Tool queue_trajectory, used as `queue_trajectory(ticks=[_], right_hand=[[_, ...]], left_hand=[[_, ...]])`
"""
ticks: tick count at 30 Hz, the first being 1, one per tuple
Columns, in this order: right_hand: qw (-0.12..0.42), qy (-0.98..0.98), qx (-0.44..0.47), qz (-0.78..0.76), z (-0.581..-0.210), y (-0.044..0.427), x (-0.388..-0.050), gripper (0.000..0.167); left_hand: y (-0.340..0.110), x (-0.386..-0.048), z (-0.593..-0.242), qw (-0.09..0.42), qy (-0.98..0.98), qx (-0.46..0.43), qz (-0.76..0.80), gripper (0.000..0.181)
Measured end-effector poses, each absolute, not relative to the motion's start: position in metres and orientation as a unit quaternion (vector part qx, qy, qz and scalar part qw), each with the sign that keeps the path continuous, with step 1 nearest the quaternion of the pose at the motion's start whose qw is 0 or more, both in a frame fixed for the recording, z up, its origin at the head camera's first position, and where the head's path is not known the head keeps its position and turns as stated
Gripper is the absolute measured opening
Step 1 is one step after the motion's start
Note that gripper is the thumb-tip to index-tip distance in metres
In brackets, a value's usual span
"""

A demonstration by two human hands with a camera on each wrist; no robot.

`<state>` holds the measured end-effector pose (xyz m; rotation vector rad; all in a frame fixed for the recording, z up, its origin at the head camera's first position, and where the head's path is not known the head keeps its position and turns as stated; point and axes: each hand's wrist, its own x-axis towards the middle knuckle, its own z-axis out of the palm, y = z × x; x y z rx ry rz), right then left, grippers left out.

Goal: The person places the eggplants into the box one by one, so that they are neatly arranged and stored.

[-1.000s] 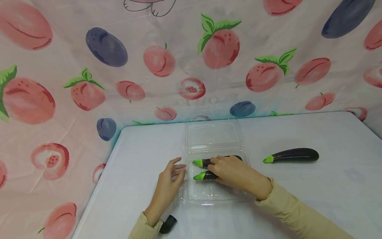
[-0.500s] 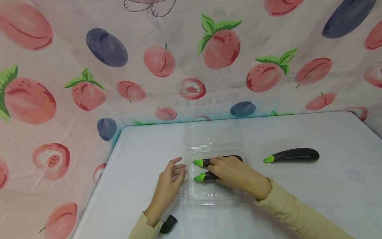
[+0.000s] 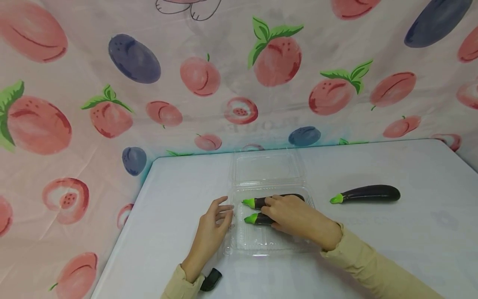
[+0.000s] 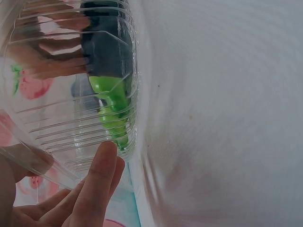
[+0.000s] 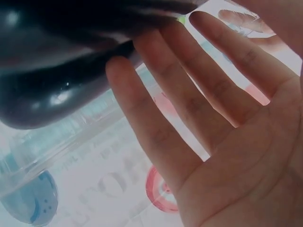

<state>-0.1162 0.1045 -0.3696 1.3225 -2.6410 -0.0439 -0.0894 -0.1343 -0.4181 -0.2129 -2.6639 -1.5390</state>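
In the head view two dark eggplants with bright green stems lie side by side in a clear plastic clamshell box [image 3: 269,247]. My right hand [image 3: 293,216] reaches over from the right and holds the nearer eggplant [image 3: 264,219], fingers on its far side. Those fingers also lie against or close to the farther eggplant [image 3: 259,203]; contact is hard to tell. In the right wrist view the fingers are fairly straight against dark skin, and the thumb is hidden. My left hand [image 3: 210,230] rests at the box's left wall, fingers loosely extended, fingertips touching the plastic in the left wrist view.
A third eggplant [image 3: 369,194] lies on the white table [image 3: 373,241] to the right of the box. The transparent lid [image 3: 269,168] is folded back toward the fruit-print cloth [image 3: 239,83]. A small black object [image 3: 211,279] sits beside the left sleeve.
The nearer eggplant has shifted slightly away from me and to the right in my right hand, drawing closer to the farther one. The left hand stays at the box wall.
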Motion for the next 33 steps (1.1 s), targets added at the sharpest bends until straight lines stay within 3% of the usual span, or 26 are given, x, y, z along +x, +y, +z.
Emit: queue_trajectory(ticks=[7,17,27,33], right_hand=[[0.066,-0.901,0.428,0.001,-0.363,0.108,-0.116,0.027],[0.099,-0.896,0.433,-0.003,-0.358,0.12,-0.118,0.024],[0.058,-0.908,0.416,-0.006,-0.352,0.129,-0.119,0.026],[0.068,-0.907,0.415,0.004,-0.351,0.138,-0.118,0.026]], left_hand=[[-0.135,-0.09,-0.418,0.031,-0.865,-0.072,-0.496,0.043],[-0.135,-0.09,-0.418,0.031,-0.866,-0.072,-0.493,0.044],[-0.135,-0.09,-0.418,0.034,-0.867,-0.073,-0.492,0.044],[-0.134,-0.09,-0.418,0.033,-0.864,-0.073,-0.498,0.043]])
